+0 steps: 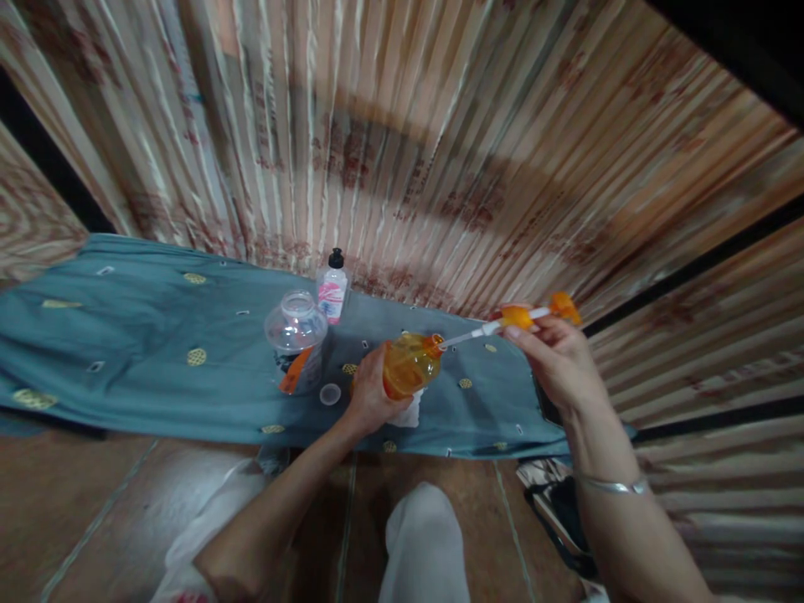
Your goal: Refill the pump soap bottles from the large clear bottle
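Observation:
My left hand (pixel 372 392) is wrapped round an orange see-through bottle (pixel 411 366), tilted with its open neck to the right. In my right hand (pixel 553 352) is a spray pump head (pixel 517 317), orange and white, with its dip tube pointing left. The tip of that tube is at the bottle's mouth; whether it is inside I cannot tell. A white paper or tissue (pixel 411 412) lies under the bottle. Left of my left hand are a small round cap (pixel 330 394) and a clear plastic cup with a domed lid (pixel 296 339).
A small bottle (pixel 332 293) with a black top and pink label stands behind the cup. The narrow table has a teal patterned cloth (pixel 144 335). Pleated curtains (pixel 377 151) hang behind it. A dark flat object (pixel 548 400) lies near my right wrist, and a bag (pixel 559 511) sits below.

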Motion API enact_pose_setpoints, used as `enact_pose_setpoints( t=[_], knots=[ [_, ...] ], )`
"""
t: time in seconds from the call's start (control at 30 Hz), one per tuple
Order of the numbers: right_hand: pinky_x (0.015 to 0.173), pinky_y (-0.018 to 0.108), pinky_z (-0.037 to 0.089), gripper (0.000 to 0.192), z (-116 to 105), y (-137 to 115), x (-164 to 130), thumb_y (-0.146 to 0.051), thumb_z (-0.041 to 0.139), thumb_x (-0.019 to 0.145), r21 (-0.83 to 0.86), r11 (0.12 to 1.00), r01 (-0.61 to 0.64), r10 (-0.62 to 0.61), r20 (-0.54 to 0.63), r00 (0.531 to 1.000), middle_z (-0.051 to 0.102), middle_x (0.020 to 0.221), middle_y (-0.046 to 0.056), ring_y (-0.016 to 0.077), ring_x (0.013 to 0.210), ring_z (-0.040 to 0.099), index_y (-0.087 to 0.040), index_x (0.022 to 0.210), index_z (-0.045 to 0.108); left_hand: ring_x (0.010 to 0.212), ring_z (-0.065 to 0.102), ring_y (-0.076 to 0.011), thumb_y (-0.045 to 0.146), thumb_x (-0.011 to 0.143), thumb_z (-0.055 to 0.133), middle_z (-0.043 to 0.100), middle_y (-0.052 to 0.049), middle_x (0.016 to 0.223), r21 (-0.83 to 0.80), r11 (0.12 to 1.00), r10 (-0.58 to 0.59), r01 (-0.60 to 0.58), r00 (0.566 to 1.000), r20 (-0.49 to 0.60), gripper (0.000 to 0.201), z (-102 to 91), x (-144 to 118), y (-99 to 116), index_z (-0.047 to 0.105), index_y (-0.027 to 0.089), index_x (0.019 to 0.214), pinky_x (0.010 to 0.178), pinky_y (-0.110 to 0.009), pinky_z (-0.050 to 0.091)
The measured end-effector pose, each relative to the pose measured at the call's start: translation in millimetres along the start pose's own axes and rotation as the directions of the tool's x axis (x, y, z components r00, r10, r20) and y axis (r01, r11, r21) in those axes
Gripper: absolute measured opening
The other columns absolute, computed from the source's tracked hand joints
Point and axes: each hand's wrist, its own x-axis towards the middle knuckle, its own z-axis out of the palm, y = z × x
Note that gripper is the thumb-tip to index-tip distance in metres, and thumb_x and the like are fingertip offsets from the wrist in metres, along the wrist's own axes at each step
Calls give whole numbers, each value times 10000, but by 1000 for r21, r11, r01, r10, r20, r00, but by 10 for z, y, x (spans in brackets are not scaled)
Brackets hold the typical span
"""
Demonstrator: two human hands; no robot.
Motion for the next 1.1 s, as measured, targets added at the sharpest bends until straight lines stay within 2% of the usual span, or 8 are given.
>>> enact_pose_setpoints(
  t=[0.13,0.23,0.5,0.7,0.87,1.1],
  knots=[
    [763,266,527,350,256,167,36,-388,848,556,-20,1000,-7,10,127,992,695,898,6,136,804,619,-242,844,714,1249,490,-356,316,532,821,503,-150,1360,-7,1000,-15,15,1000,13,1027,8,-1,-11,308,180,1411,1055,-539,389],
    [798,283,518,358,339,269,36,-402,840,569,-30,999,-33,38,187,982,689,918,8,140,827,613,-239,859,705,1233,503,-356,328,530,818,519,-140,1341,-8,1000,-3,3,1000,11,1023,26,-1,-16,308,188,1405,1044,-536,398],
    [896,333,489,360,369,367,77,-411,832,578,-64,996,-67,81,251,965,672,989,20,161,899,609,-218,849,695,1235,508,-346,329,522,817,517,-148,1340,0,1000,2,-2,1000,-18,1027,59,-14,-29,313,171,1402,1066,-520,381],
    [884,336,494,320,426,394,93,-410,839,563,-63,995,-73,89,302,949,671,971,14,155,872,608,-218,745,659,1244,496,-349,331,517,823,508,-153,1348,-5,1000,-9,9,1000,0,1050,46,-13,-19,298,172,1413,1072,-522,373],
    [874,351,500,346,455,432,73,-409,845,550,-57,990,-128,139,324,936,674,935,22,168,871,612,-222,773,658,1247,493,-355,331,524,819,509,-168,1343,-21,1000,-12,13,1000,22,1037,11,-4,21,304,152,1406,1071,-521,378],
    [889,338,486,325,466,422,68,-394,850,544,-59,991,-123,135,320,938,668,988,26,159,888,608,-211,733,659,1249,494,-350,328,530,811,511,-161,1341,-14,1000,-26,27,999,26,1012,-6,2,47,320,160,1399,1069,-519,381]
  ],
)
